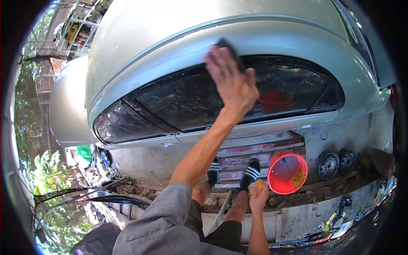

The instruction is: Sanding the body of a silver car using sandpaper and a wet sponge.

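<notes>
My left hand (231, 80) is stretched up over the side of a pale silver-green car (178, 46). Beneath its palm and fingers is a dark flat block (231, 53), pressed against the roof edge just above the dark side window (178, 102). Part of the block is covered by the hand. Lower down, my right hand (260, 199) is closed around a yellow sponge (257, 186), beside a red bucket (275, 178). A yellow label is on the bucket, and its contents are hard to make out.
My feet, in striped sandals (252, 171), stand at a slatted wooden platform (233, 160) stained red. Two wheel rims (327, 165) lie right of the bucket. Rubble (140, 192) runs along the ground's edge. Plants (51, 174) and a shelf of bottles (80, 35) are at left.
</notes>
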`<state>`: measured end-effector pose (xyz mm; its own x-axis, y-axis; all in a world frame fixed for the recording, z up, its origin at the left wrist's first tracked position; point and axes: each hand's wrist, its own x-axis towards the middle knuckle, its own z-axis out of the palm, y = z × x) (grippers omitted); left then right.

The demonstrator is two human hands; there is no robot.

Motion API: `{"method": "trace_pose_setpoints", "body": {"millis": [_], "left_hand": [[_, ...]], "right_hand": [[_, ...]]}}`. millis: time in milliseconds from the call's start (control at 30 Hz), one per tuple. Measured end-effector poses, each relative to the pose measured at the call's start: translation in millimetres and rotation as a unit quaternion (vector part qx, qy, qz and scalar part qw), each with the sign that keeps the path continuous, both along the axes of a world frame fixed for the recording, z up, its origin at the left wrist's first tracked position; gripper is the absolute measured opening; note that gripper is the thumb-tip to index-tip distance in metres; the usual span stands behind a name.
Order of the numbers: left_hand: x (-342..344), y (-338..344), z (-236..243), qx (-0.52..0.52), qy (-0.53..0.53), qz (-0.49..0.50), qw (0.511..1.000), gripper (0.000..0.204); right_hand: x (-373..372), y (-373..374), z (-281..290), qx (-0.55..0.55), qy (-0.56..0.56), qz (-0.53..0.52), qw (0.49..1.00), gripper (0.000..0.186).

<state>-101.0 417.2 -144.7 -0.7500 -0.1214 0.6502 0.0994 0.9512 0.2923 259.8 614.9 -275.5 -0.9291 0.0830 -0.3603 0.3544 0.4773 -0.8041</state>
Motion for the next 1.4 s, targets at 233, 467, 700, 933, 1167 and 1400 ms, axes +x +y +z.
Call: {"method": "trace_pose_setpoints", "body": {"millis": [233,467,700,933,1167,1400], "left_hand": [[129.4,200.9,-86.1,0.056,-0.267,-0.516,0.812,0.081],[242.2,259.7,-375.6,-0.182,-0.531,-0.479,0.675,0.056],[274.0,268.6,-443.3,0.284,-0.697,-0.156,0.64,0.043],[249.3,210.8,-340.7,0.179,-0.61,-0.422,0.647,0.042],[212.8,36.3,-184.0,0.173,-0.651,-0.179,0.717,0.04],[225.9,-131.0,-106.6,0.304,-0.463,-0.099,0.827,0.027]], "right_hand": [[-19.5,113.5,-90.9,0.123,0.011,-0.154,0.98,0.048],[-46.7,173.9,-220.3,0.216,-0.342,0.002,0.915,0.045],[11.5,152.8,-380.9,-0.024,-0.252,-0.274,0.928,0.05],[-32.0,152.7,-190.2,-0.097,-0.175,-0.344,0.917,0.046],[-266.7,62.8,82.7,-0.083,0.334,-0.151,0.927,0.042],[-432.4,-113.4,199.7,0.138,0.622,0.038,0.77,0.033]]}}
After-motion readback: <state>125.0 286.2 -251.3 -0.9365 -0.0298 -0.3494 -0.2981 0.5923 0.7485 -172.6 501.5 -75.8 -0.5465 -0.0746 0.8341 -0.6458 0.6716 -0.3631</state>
